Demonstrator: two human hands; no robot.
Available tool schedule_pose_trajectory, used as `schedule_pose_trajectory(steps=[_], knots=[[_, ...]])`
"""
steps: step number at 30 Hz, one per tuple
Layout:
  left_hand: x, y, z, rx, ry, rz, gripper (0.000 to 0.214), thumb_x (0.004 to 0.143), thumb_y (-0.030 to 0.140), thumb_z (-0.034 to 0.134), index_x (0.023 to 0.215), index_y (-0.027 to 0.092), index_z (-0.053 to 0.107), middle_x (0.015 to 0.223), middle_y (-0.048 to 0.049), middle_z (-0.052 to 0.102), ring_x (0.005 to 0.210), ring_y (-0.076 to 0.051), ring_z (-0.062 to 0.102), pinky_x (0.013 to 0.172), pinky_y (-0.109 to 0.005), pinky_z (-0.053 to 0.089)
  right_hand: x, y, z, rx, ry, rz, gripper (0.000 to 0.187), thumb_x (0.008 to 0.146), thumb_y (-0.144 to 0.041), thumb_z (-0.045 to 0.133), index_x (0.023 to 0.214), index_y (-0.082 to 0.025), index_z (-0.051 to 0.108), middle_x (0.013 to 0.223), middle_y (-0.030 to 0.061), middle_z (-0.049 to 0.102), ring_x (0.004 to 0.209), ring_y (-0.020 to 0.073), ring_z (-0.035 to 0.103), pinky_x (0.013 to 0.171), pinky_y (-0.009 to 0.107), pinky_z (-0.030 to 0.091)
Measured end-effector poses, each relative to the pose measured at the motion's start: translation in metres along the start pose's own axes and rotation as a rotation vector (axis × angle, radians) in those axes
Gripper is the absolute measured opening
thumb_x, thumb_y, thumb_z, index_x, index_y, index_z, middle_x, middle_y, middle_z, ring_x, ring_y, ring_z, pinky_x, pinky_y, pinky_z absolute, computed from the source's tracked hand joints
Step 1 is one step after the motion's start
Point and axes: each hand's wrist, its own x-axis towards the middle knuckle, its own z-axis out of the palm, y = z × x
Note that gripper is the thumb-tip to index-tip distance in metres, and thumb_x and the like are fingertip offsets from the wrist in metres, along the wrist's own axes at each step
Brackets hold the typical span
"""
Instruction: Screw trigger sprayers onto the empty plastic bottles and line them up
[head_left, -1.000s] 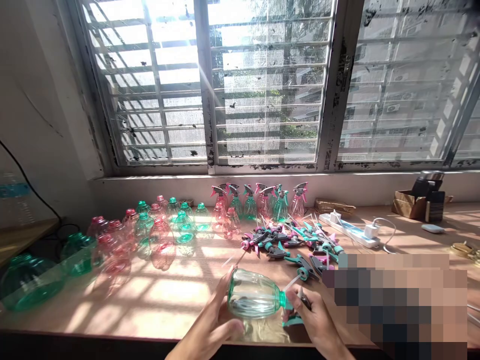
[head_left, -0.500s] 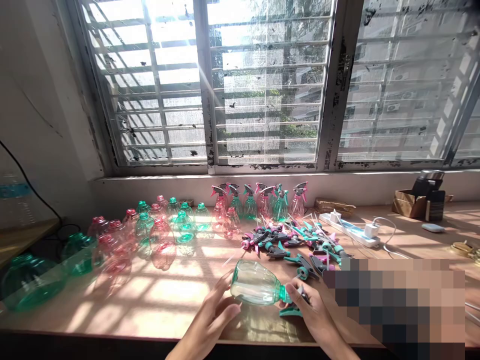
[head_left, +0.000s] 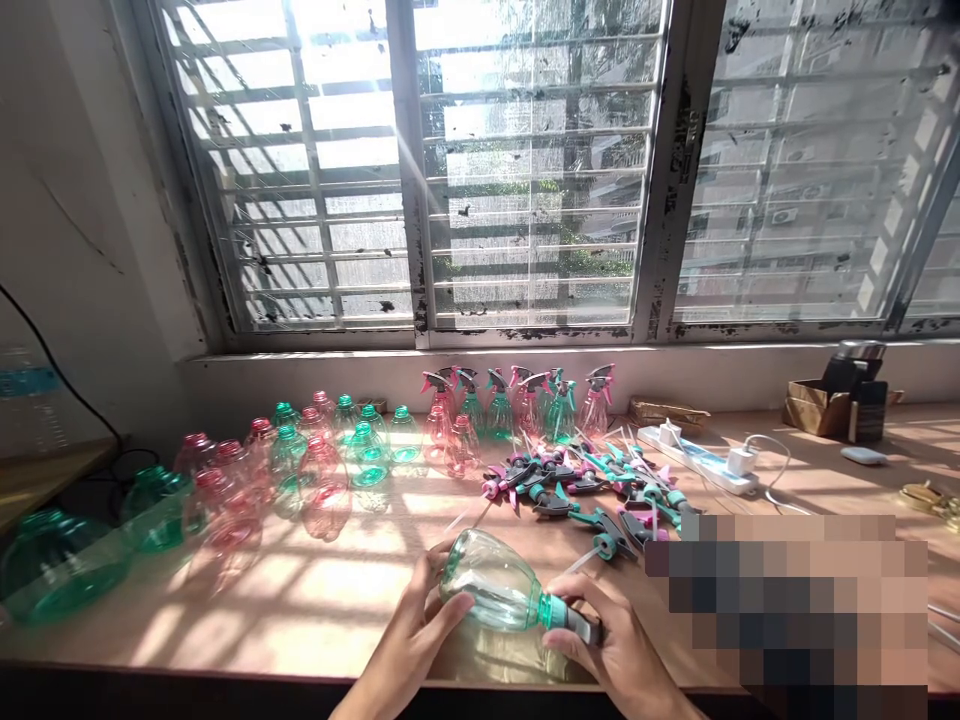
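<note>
Wooden bench [head_left: 315, 610]; spray bottle [head_left: 491, 590] between hands [head_left: 412, 630] [head_left: 611, 640]

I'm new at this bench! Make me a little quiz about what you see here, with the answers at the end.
1. Which hand holds the body of the clear green bottle: the left hand or the right hand?
2. True or false: the loose trigger sprayers lie on the windowsill.
3. What two colours are the bottles on the wooden bench?

Key: 1. left; 2. false; 3. pink and green.
</note>
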Motion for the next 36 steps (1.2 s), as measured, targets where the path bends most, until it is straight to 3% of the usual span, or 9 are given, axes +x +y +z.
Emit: schedule_pose_trajectory(steps=[6, 10, 15, 19, 23, 28, 30, 33, 36], knots=[[0.002, -0.005, -0.001, 0.052, 0.039, 0.061, 0.043, 0.091, 0.046, 0.071, 0.131, 0.031, 0.06, 0.154, -0.0067, 0.051, 0.144, -0.033, 0.044, 0.113, -0.041, 0.048, 0.003, -0.005, -0.001, 0.152, -0.024, 0.096, 0.036, 0.084, -0.053, 0.077, 0.103, -0.024, 0.07, 0.086, 0.0026, 0.073, 0.076, 0.0235, 0.067, 0.065, 0.027, 0.053], [0.002, -0.006, 0.002, 0.057, 0.069, 0.054, 0.041, 0.089, 0.045, 0.074, 0.126, 0.029, 0.065, 0.144, -0.0087, 0.059, 0.134, -0.034, 0.054, 0.108, -0.042, 0.053, 0.004, -0.005, -0.003, 0.17, 0.008, 0.082, 0.031, 0.089, -0.052, 0.072, 0.101, -0.023, 0.068, 0.082, 0.001, 0.071, 0.075, 0.0219, 0.066, 0.065, 0.026, 0.05], [0.0, -0.004, 0.002, -0.009, -0.015, 0.071, 0.05, 0.084, 0.041, 0.08, 0.129, 0.034, 0.063, 0.157, -0.0055, 0.05, 0.144, -0.035, 0.047, 0.109, -0.041, 0.052, 0.002, -0.001, -0.004, 0.091, 0.034, 0.073, 0.032, 0.09, -0.053, 0.07, 0.098, -0.022, 0.069, 0.076, 0.0006, 0.068, 0.067, 0.021, 0.064, 0.06, 0.029, 0.048], [0.0, -0.004, -0.003, 0.089, 0.006, 0.103, 0.05, 0.096, 0.052, 0.062, 0.139, 0.029, 0.055, 0.148, -0.0089, 0.061, 0.139, -0.035, 0.053, 0.114, -0.045, 0.046, -0.002, 0.001, -0.001, -0.02, 0.075, -0.047, 0.03, 0.084, -0.048, 0.079, 0.101, -0.024, 0.073, 0.081, 0.0024, 0.072, 0.071, 0.0246, 0.066, 0.064, 0.033, 0.053], [0.003, -0.002, -0.003, 0.143, 0.091, 0.047, 0.046, 0.097, 0.055, 0.057, 0.132, 0.026, 0.06, 0.142, -0.0077, 0.066, 0.141, -0.036, 0.051, 0.113, -0.043, 0.047, -0.004, 0.003, 0.002, -0.103, 0.099, -0.212, 0.031, 0.08, -0.043, 0.085, 0.105, -0.027, 0.073, 0.089, 0.0046, 0.076, 0.078, 0.0282, 0.07, 0.069, 0.036, 0.056], [0.006, -0.001, -0.003, 0.118, 0.02, 0.101, 0.032, 0.097, 0.05, 0.06, 0.116, 0.025, 0.064, 0.16, -0.0102, 0.049, 0.15, -0.035, 0.039, 0.122, -0.049, 0.036, -0.005, -0.002, 0.0, -0.078, 0.053, -0.064, 0.027, 0.09, -0.049, 0.072, 0.104, -0.026, 0.068, 0.08, 0.0021, 0.073, 0.072, 0.0255, 0.069, 0.063, 0.032, 0.054], [0.007, -0.003, -0.003, 0.106, 0.011, 0.136, 0.029, 0.096, 0.048, 0.062, 0.113, 0.025, 0.066, 0.164, -0.01, 0.042, 0.151, -0.036, 0.038, 0.12, -0.049, 0.039, -0.004, -0.006, -0.002, -0.04, 0.057, 0.005, 0.028, 0.094, -0.052, 0.065, 0.101, -0.026, 0.066, 0.076, 0.0006, 0.069, 0.069, 0.0231, 0.067, 0.062, 0.032, 0.053], [0.004, -0.006, -0.003, 0.104, 0.025, 0.138, 0.029, 0.092, 0.045, 0.069, 0.113, 0.025, 0.067, 0.164, -0.0111, 0.041, 0.14, -0.037, 0.051, 0.109, -0.045, 0.051, -0.004, -0.008, -0.002, -0.03, 0.074, 0.034, 0.029, 0.096, -0.054, 0.061, 0.099, -0.025, 0.065, 0.075, -0.0002, 0.067, 0.066, 0.0217, 0.065, 0.062, 0.031, 0.052], [0.0, -0.006, -0.001, 0.03, 0.017, 0.067, 0.041, 0.089, 0.049, 0.073, 0.123, 0.029, 0.063, 0.161, -0.0096, 0.045, 0.134, -0.036, 0.057, 0.103, -0.042, 0.055, -0.004, -0.007, 0.0, -0.121, 0.1, -0.068, 0.024, 0.093, -0.048, 0.068, 0.104, -0.027, 0.065, 0.085, 0.0024, 0.073, 0.075, 0.0255, 0.07, 0.065, 0.033, 0.054]])
